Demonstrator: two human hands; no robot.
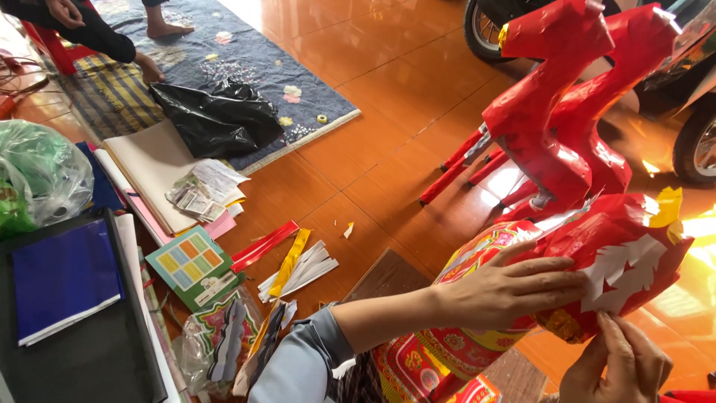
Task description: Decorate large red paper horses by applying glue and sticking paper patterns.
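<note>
**Red paper horse held between two hands**

The red paper horse (pixel 619 261) is at the lower right, above the orange tiled floor (pixel 373 149), and it lies between both hands. Its shiny red head carries white cut-paper strips (pixel 623 272) and a yellow piece on top. The left hand (pixel 514 291) lies flat over the near side of the horse, its grip spread, with the fingers stretched along the red paper toward the white strips. Under this hand the body of the horse shows a colourful printed pattern. The right hand (pixel 619 369) is just below the head; its grip is pressed together, and the fingertips pinch the lower edge of the red paper, near the gold part.

Behind the held horse stand two more red paper horses (pixel 567 112), upright on thin red legs. The wheels of a motorbike (pixel 697 142) are near them. At the left, on the floor, are a stack of paper sheets (pixel 160 175), a black plastic bag (pixel 220 116), a blue folder (pixel 63 276) and loose strips of red, yellow and white paper (pixel 287 265). Another person's bare feet (pixel 160 30) rest on a grey mat (pixel 246 60) at the top left.
</note>
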